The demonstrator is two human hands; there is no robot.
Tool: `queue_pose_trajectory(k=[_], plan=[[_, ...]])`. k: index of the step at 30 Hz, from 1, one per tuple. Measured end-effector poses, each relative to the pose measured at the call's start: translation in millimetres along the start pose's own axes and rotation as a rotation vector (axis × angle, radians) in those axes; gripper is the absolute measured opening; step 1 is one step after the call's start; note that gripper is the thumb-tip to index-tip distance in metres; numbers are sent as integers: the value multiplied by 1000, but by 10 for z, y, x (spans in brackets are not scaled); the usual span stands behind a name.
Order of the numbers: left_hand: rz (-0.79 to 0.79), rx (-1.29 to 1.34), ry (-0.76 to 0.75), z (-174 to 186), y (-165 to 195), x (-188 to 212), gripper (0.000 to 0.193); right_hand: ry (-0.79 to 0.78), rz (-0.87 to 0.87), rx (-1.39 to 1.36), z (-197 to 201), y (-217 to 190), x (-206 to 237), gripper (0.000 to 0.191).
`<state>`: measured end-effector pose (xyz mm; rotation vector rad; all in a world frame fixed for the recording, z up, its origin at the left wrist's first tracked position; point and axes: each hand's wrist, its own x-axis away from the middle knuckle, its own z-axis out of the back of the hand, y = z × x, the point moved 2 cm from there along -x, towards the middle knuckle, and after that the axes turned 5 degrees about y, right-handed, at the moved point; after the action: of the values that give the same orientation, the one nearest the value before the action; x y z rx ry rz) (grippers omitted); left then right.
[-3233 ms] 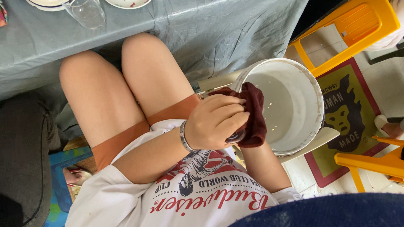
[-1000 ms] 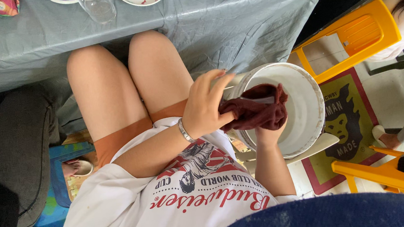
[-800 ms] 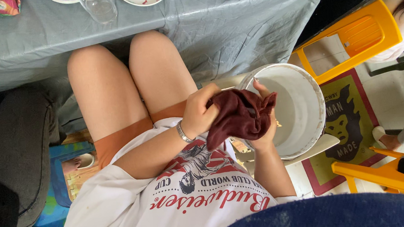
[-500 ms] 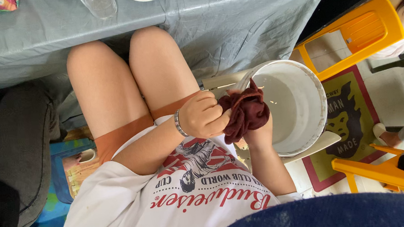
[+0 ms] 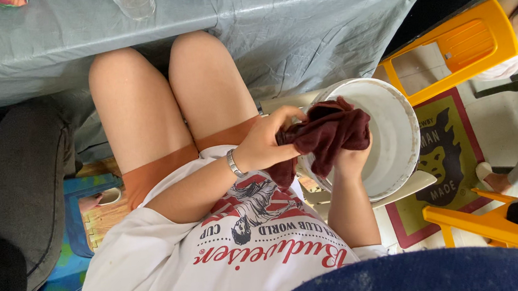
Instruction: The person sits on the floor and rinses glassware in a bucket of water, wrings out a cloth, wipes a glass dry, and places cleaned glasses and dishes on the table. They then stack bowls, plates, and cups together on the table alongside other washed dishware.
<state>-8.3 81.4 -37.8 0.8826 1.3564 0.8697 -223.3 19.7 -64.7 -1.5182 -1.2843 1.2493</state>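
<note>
Two hands: both are clamped on one dark maroon cloth [image 5: 327, 136], held over the near rim of a white bucket [image 5: 396, 146].
Head view, left hand [image 5: 265, 145]: fingers are curled shut around the cloth's near end, wrist bearing a metal bracelet [image 5: 234, 164].
Head view, right hand [image 5: 351, 159]: it sits under the bunched far end, gripping from below; the fingers are mostly hidden by the fabric.
Cloth position: gathered in a thick wad between the hands, beside the person's thigh, one tail hanging down near the white printed shirt [image 5: 237, 247].
Cloth handling: judged soft, limp and easy to crush; if wet, heavier and prone to drip. Wetness cannot be told here.
Hold points: the two ends of the wad, as now; a full-fist grip suits it, since loose folds slip from fingertips.
Surroundings: grey-clothed table [image 5: 260, 14] ahead with a glass [image 5: 134, 0]; orange plastic chair [image 5: 450, 47] to the right.
</note>
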Motion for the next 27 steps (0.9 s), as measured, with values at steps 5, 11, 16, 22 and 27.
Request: queue_pose_trajectory(k=[5,11,16,22,27], plan=[[317,427,-1,115,-200,22,49,-209,49,68,-77,-207,13,46],[318,479,-27,183,-336,46,49,-73,108,12,-264,-285,42,52],[293,573,-9,181,-504,88,47,95,289,120,-281,-425,11,42],[474,835,154,267,-751,147,22,81,121,-568,82,-487,-344,34],[498,846,374,290,-771,141,23,-253,42,-847,223,-625,-386,31]])
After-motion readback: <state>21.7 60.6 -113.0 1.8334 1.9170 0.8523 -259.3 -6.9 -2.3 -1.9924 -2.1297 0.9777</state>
